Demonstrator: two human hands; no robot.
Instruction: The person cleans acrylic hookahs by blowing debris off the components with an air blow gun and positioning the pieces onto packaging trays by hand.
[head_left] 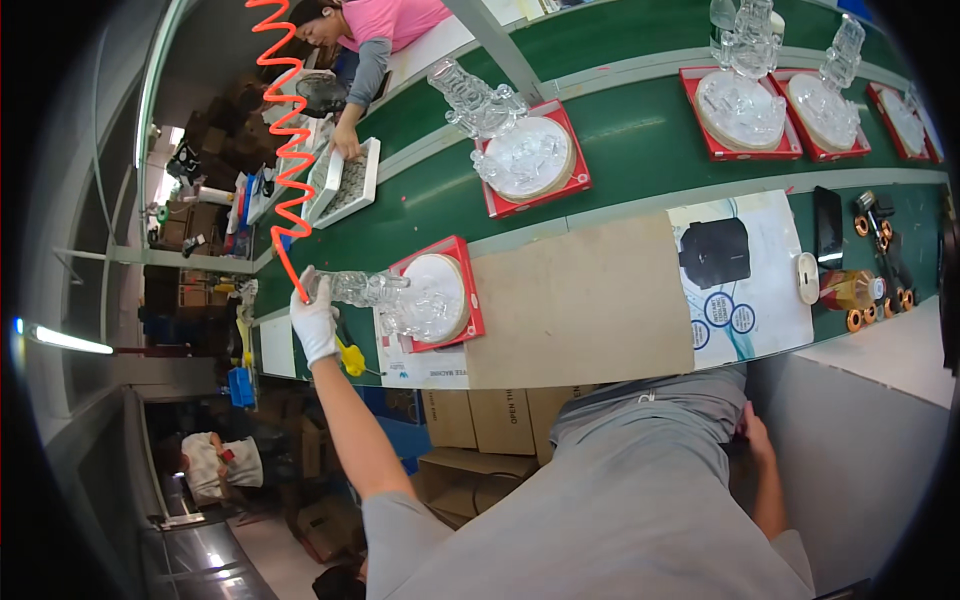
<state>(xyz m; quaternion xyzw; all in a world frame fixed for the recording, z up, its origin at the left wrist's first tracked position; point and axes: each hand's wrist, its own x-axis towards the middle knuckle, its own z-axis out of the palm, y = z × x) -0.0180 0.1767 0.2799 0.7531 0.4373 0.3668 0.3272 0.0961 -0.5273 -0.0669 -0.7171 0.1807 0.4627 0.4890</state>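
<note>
While the right hand [752, 425] rested at the hip, its grip unclear, the gloved left hand [316, 312] clasped the clear plastic piece [375, 290], seemingly light, rigid, slippery, by its neck above the red tray [462, 252].

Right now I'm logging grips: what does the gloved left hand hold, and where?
The white-gloved left hand grips a clear moulded plastic piece by its outer end; its other end lies over the red square tray.
</note>
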